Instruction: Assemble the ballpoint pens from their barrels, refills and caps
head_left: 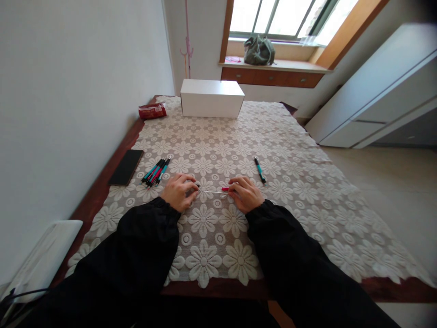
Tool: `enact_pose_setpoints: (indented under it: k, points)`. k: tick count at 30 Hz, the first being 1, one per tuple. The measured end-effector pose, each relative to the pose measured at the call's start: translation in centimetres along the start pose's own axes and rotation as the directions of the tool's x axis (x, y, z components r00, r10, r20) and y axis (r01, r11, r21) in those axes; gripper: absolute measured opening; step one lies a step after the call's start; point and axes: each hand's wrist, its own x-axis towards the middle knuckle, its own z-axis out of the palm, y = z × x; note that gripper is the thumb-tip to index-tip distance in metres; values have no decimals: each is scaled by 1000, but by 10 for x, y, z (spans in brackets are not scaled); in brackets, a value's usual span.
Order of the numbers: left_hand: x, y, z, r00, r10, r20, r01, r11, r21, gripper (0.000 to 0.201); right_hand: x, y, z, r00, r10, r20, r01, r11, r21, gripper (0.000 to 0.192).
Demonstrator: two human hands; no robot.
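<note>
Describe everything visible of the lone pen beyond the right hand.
The pen is slim, black and teal, apparently plastic, with a pale, metal-looking tip at its far end. It lies on the flowered tablecloth, slanting slightly, near end rightward, beyond and right of the right hand. Nothing else touches it.

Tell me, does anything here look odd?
Perhaps: a thin white rod stretches between left hand and right hand, with a red piece at the right, as if something was taken apart. Nothing looks spilled.
</note>
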Motion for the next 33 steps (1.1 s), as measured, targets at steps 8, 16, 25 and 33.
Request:
enact_pose_setpoints:
  k: [8,16,25,33]
  points:
    - [0,-1,1,1000,4,-13,-4,1000,-13,5,0,0,0,1000,-24,-13,24,1000,13,13]
    - [0,-3,5,998,17,-54,-19,999,-32,5,0,1,1,997,-64,-36,65,998,4,11]
    - [0,-2,4,998,40,-49,-42,998,-42,4,0,1,2,997,-65,-32,66,997,28,9]
    - [0,-4,5,997,29,-77,-32,998,-46,4,-1,3,1,998,-62,-29,63,997,39,8]
